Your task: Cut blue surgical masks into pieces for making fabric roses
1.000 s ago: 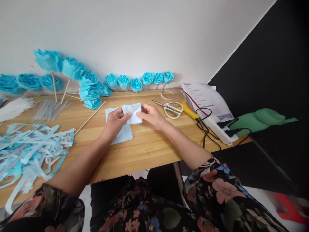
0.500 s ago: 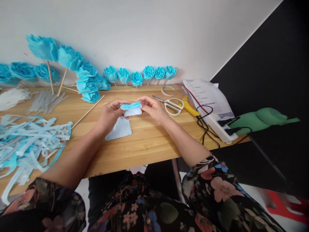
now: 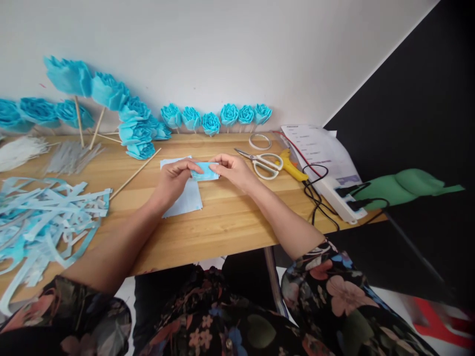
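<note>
A small folded piece of blue non-woven fabric (image 3: 206, 171) is stretched flat between my two hands, just above the table. My left hand (image 3: 177, 179) pinches its left end, thumb and fingers over the blue face. At the other end, my right hand (image 3: 232, 170) grips the upper right part between thumb and fingertips. Partly beneath my left hand lies a pale blue fabric sheet (image 3: 187, 200), flat on the wood. White-handled scissors (image 3: 265, 164) rest a little right of my right hand, their blades toward it.
Blue fabric flowers (image 3: 211, 123) on sticks line the wall. A thin wooden stick (image 3: 137, 172), grey wires (image 3: 70, 157) and a heap of cut strips (image 3: 55, 222) lie left. Rightward are a tape roll (image 3: 260, 142), yellow glue gun (image 3: 293, 167), papers (image 3: 315, 146) and a corded power strip (image 3: 339, 200).
The blue piece, earlier partly open with a white flap hanging below, is now folded into a flat blue strip. My fingers have shifted onto its face.
</note>
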A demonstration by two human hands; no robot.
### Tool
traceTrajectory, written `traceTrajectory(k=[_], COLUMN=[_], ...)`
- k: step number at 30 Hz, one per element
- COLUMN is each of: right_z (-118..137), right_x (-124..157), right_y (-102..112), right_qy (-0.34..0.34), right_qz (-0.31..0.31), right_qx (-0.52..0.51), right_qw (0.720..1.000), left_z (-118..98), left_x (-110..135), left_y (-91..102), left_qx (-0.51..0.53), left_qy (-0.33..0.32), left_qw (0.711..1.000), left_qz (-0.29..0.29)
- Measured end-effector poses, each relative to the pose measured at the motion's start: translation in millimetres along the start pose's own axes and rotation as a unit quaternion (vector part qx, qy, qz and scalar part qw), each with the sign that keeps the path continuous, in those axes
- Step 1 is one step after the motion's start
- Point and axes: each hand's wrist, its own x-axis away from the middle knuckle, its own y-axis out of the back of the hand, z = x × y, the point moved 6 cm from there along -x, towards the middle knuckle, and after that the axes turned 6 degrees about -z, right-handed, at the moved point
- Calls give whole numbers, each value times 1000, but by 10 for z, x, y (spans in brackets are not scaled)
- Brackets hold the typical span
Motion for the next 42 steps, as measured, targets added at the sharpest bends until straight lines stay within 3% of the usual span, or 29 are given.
traceTrajectory(k=[5, 11, 14, 20, 25, 32, 38, 42], right_z=[-6, 25, 13, -9, 0, -10, 64, 52], right_x=[-3, 4, -1, 8, 18, 11, 26, 27], right_y=[15, 8, 12, -44, -40, -51, -78, -63], right_qy=[15, 54, 41, 18, 24, 12, 39, 8], right_qz=[-18, -24, -31, 16, 10, 19, 52, 62], right_qx=[32, 70, 37, 16, 30, -30, -82, -89], right_qw=[999, 996, 998, 1000, 999, 999, 995, 994], left_z=[93, 119, 147, 159, 132, 128, 93, 95], left_x=[-1, -15, -19, -27, -22, -22, -28, -36], left_y=[25, -44, -35, 2, -18, -71, -58, -28], left_qx=[51, -37, -46, -71, 9, 68, 162, 148], left_qy=[51, 69, 67, 42, 48, 105, 119, 101], left_qw=[997, 997, 997, 997, 999, 991, 979, 984], left_qz=[-27, 13, 16, -2, -12, 35, 26, 14])
